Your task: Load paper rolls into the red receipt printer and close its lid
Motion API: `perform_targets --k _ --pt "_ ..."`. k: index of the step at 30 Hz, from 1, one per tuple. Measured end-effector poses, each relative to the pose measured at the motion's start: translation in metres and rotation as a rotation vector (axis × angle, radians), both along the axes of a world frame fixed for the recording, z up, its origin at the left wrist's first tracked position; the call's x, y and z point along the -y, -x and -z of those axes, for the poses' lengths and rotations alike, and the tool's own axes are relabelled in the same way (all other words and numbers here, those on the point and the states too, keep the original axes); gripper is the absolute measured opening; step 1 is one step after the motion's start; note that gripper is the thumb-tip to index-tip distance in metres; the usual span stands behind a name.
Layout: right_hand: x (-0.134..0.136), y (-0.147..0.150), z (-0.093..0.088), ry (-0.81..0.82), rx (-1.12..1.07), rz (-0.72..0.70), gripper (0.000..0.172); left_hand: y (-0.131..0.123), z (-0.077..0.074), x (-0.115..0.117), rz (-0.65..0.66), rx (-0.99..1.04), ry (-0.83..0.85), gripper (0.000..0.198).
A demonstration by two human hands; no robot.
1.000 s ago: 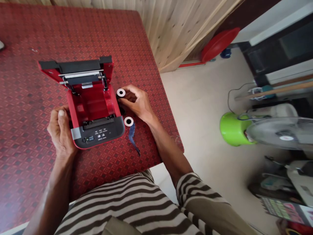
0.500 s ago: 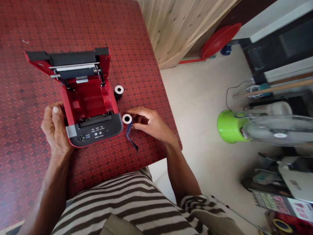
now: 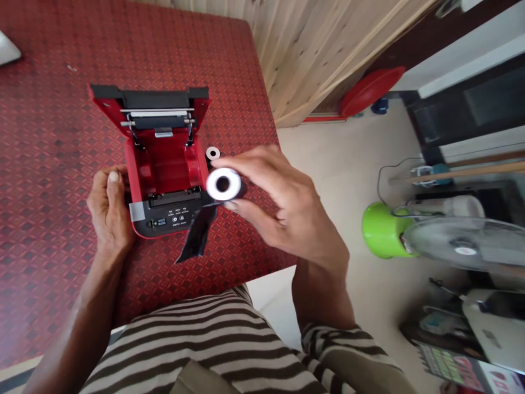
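Observation:
A small red and black printer [image 3: 166, 164] sits on the table with its lid raised, showing a bare red paper bay. My left hand [image 3: 109, 205] is closed around the printer's left side, thumb on top, the other fingers partly hidden behind it. Between the thumb and fingers of my right hand [image 3: 285, 202] is a paper roll [image 3: 213, 189], held up beside the printer's right edge with its white end facing me. A dark loose strip [image 3: 199, 232] hangs from it, crossing in front of the printer's corner. Behind it, a second paper roll [image 3: 209, 152] stands against the printer's right side.
The red patterned table [image 3: 49, 164] ends at a right edge, with a wood-panelled wall [image 3: 311, 49] beyond. A white object [image 3: 7, 49] shows at the far left. On the floor to the right are a green bucket [image 3: 379, 230] and a fan [image 3: 463, 241].
My right hand has lifted the paper roll off the table, closer to the camera, its loose strip swinging to the left. My left hand stays on the printer; the view has shifted.

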State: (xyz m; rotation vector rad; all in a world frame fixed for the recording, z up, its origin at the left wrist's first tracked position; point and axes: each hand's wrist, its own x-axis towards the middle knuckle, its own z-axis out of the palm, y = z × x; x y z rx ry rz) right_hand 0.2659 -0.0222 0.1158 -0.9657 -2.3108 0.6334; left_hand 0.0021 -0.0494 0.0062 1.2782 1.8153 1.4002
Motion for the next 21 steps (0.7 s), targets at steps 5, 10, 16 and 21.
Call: perform_targets --k 5,10,16,21 --pt "-0.018 0.059 0.004 -0.249 0.396 -0.106 0.021 -0.001 -0.001 0.002 0.003 0.01 0.006 0.046" --pt "-0.029 0.091 0.015 -0.282 0.569 -0.076 0.027 -0.002 -0.004 0.001 -0.003 0.021 -0.001 0.047" --pt "-0.039 0.106 0.019 -0.129 0.659 -0.051 0.028 -0.003 -0.001 0.0 -0.006 0.069 -0.012 0.049" --pt "-0.051 0.105 0.038 -0.121 0.642 -0.057 0.024 -0.003 0.001 0.0 0.001 0.116 -0.009 0.051"
